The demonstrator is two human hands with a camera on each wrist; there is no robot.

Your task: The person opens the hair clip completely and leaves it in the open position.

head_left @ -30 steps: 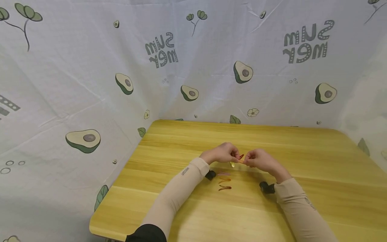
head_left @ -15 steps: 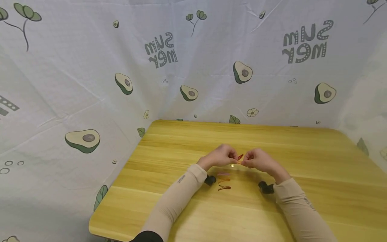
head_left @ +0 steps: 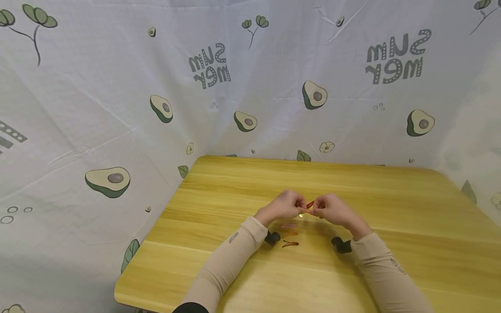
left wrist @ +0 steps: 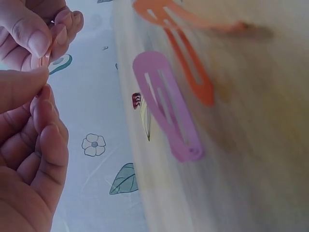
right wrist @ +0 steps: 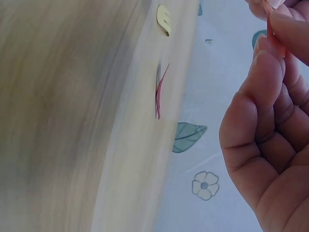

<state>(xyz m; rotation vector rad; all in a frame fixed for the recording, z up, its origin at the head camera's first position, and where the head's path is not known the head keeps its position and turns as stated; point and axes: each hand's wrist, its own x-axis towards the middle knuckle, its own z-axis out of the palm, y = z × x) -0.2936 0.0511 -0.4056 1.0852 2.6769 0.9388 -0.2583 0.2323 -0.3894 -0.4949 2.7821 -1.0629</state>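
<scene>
In the head view my left hand [head_left: 285, 205] and right hand [head_left: 332, 209] meet over the table. Between them is a small orange snap hair clip [head_left: 308, 211], pinched at one end by each thumb and fingers. Only slivers of this clip [left wrist: 44, 61] show in the wrist views, the rest being covered by fingertips. A red hair clip [right wrist: 159, 94] and a yellow hair clip [right wrist: 164, 20] lie on the table just beyond the hands. Nearer me, a pink-purple hair clip [left wrist: 169, 106], another orange hair clip [left wrist: 154, 12] and a dark red hair clip [head_left: 290, 244] lie in a column, bent open.
The wooden table [head_left: 235, 174] stands against a white cloth [head_left: 274, 65] printed with avocados and leaves. A black wrist camera [head_left: 272, 238] sits under the left wrist, close to the column of clips. Another black camera [head_left: 341, 245] hangs below the right wrist.
Both hands have shifted slightly left together, still pinching the orange hair clip. More of the red clip shows between them, while less of the yellow clip shows. The column of clips has stayed put.
</scene>
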